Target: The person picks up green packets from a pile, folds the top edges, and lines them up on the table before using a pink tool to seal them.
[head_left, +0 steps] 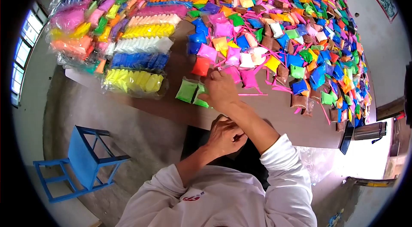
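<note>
My right hand (222, 92) is over the near part of the table, its fingers curled and its thumb against a small light green packet (201, 97), which it partly covers. A second light green packet (186, 90) lies flat just left of it. Beyond the fingers is a red packet (200, 67), with a pink packet (207, 52) further back. Below my right forearm, at the table's front edge, my left hand (226, 137) has its fingers curled in; whatever they may hold is hidden.
Clear bags of packets in colour rows, such as yellow (134, 81) and blue (140, 61), stand at the left. A large heap of mixed packets (300, 25) with pink sticks (253, 94) covers the back and right of the brown table (171, 109). A blue chair (83, 158) stands at left.
</note>
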`<state>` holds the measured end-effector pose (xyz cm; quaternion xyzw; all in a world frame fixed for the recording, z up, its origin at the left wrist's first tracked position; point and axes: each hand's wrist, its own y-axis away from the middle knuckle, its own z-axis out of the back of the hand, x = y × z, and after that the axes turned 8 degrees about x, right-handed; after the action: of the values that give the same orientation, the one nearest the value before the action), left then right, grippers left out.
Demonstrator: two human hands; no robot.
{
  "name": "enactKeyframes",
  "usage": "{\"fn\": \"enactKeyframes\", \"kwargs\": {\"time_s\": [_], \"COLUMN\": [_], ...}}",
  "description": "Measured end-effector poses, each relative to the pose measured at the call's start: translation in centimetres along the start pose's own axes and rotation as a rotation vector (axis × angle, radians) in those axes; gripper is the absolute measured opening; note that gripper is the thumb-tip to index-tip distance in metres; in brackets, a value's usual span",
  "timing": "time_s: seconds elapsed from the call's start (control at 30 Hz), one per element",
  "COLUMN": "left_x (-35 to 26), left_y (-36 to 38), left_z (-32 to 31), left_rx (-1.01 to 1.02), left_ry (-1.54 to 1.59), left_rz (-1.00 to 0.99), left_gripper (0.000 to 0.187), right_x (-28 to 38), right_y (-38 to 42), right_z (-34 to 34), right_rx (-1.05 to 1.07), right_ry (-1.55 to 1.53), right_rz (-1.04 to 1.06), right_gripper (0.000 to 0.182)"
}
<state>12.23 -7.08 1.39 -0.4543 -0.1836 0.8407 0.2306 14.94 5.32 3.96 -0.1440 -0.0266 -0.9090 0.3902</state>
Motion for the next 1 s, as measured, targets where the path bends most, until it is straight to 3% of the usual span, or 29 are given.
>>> {"fn": "enactKeyframes", "kwargs": {"time_s": [0.1, 0.17, 0.23, 0.3, 0.37, 0.53, 0.6, 0.7, 0.77, 0.87, 0.93, 1.0], "left_x": [0.2, 0.3, 0.3, 0.3, 0.2, 0.5, 0.5, -0.3, 0.4, 0.7, 0.5, 1.0], "left_y": [0.4, 0.7, 0.6, 0.5, 0.5, 0.5, -0.1, -0.4, 0.2, 0.4, 0.3, 0.6], "left_z": [0.1, 0.1, 0.3, 0.5, 0.8, 1.0, 1.3, 1.1, 1.2, 0.9, 1.4, 1.3], "left_rx": [0.081, 0.116, 0.112, 0.103, 0.178, 0.164, 0.201, 0.125, 0.175, 0.165, 0.263, 0.272], "left_ry": [-0.037, -0.041, -0.024, -0.004, 0.093, 0.187, 0.129, 0.413, 0.479, 0.381, 0.512, 0.529], "left_rz": [0.039, 0.086, 0.089, 0.091, 0.164, 0.182, 0.133, 0.215, 0.293, 0.248, 0.395, 0.401], "left_gripper": [0.016, 0.019, 0.021, 0.024, 0.025, 0.029, 0.030, 0.030, 0.029, 0.031, 0.034, 0.036], "right_x": [0.1, 0.2, -1.8, -3.9, -4.9, -4.3, -3.3, -2.1, -2.6, -3.5, -4.3, -4.4], "right_y": [-0.1, 1.2, 3.8, 7.2, 11.2, 17.0, 17.8, 18.1, 18.3, 18.6, 18.8, 18.9], "right_z": [0.7, 3.7, 3.8, 3.9, 5.7, 1.8, 1.5, 1.5, 2.3, 2.3, 2.1, 2.2], "right_rx": [-0.098, 0.112, -0.017, -0.100, -0.059, -0.248, -0.188, -0.240, -0.072, -0.037, -0.011, 0.020], "right_ry": [-0.021, -0.501, -0.860, -1.122, -1.258, -1.339, -1.356, -1.560, -1.626, -1.552, -1.537, -1.520], "right_rz": [0.078, -0.079, -0.002, -0.090, -0.326, -0.402, -0.497, -0.411, -0.420, -0.391, -0.363, -0.325], "right_gripper": [0.046, 0.038, 0.025, 0.013, 0.012, 0.014, 0.014, 0.015, 0.017, 0.018, 0.018, 0.017]}}
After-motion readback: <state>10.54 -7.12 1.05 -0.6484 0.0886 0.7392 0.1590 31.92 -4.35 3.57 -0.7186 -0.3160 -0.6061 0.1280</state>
